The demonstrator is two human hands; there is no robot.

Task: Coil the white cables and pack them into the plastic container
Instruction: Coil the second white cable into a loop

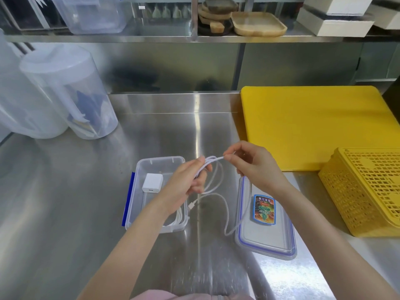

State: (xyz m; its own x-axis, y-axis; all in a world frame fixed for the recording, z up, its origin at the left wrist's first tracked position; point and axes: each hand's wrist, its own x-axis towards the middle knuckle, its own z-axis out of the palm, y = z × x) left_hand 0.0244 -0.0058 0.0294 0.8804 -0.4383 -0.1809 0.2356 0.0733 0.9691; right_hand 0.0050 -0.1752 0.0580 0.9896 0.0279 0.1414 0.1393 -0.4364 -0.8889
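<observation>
A white cable (218, 176) hangs in loops between my two hands above the steel counter. My left hand (186, 182) grips the gathered loops, fingers curled round them. My right hand (253, 163) pinches the cable's top strand between thumb and fingertips. The loose tail droops to the counter, curving past a plug end (191, 205) and onto the lid's edge. The clear plastic container (138, 169) with blue clips sits under my left hand. It holds a white charger block (152, 182) and another coiled white cable (177, 219).
The container's clear lid (268, 241) with a colourful label lies right of the container. A yellow cutting board (313, 126) and a yellow perforated basket (365, 191) fill the right side. Tall clear jugs (71, 94) stand at the back left. A shelf with wooden trays runs above.
</observation>
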